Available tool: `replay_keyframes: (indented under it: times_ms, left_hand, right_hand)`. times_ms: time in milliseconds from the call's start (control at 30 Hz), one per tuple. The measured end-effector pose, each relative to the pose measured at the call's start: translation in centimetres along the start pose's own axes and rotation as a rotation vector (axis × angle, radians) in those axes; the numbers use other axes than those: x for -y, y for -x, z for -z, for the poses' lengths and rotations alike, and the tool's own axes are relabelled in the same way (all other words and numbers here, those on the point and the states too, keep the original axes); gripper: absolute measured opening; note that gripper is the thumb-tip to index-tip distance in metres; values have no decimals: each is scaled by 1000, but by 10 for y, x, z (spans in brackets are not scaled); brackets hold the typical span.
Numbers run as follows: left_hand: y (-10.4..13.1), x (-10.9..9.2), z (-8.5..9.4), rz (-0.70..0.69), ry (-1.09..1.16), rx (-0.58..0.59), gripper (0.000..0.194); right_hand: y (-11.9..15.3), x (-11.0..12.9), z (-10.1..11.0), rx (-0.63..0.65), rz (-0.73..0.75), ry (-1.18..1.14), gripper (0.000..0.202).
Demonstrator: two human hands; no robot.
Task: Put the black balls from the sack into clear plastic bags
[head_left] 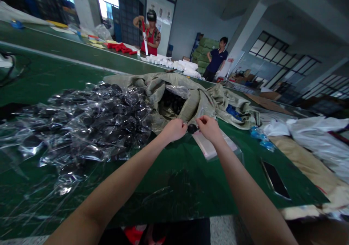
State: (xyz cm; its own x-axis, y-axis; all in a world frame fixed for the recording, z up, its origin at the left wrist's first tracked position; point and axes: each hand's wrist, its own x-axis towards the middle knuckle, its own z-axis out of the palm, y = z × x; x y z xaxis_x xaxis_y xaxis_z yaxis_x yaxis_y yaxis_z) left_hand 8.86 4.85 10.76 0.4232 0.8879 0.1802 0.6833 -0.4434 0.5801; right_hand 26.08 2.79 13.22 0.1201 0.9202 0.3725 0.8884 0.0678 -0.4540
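A green worktop (253, 154) stretches before you, bearing a heap of clear-wrapped black pieces (100, 117) on your left and, just beyond your hands, a gaping cloth sack (192, 105), its dark contents hard to make out. Your right arm partly hides a pale flat stack (204, 147). Your left hand (176, 129) and right hand (209, 126), each grip pinched narrow, hold a black round piece (192, 129) between them; a loosened pinch could drop it, and whether film surrounds it, you cannot tell

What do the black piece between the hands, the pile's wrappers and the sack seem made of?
Black piece: perhaps plastic or rubber; too small to tell.
Wrappers: thin, glossy clear plastic, by the crinkles and bright glints.
Sack: dull, probably cloth or woven plastic, by its folds.
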Motion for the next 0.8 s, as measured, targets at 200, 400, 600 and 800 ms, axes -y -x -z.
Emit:
replay_keyframes:
  times_ms: [200, 400, 600, 800]
  left_hand:
    - [0, 1, -4, 29, -39, -37, 34]
    - [-3, 3, -7, 57, 7, -117, 32]
    - [-3, 2, -4, 83, 64, -246, 28]
    - [-6, 8, -2, 162, 120, -214, 25]
  right_hand:
    - [4, 2, 1, -57, -9, -11, 24]
    - [6, 2, 0, -98, -8, 30, 24]
    - [11, 8, -7, -83, -52, -127, 26]
    - [9, 11, -12, -122, -70, -319, 26]
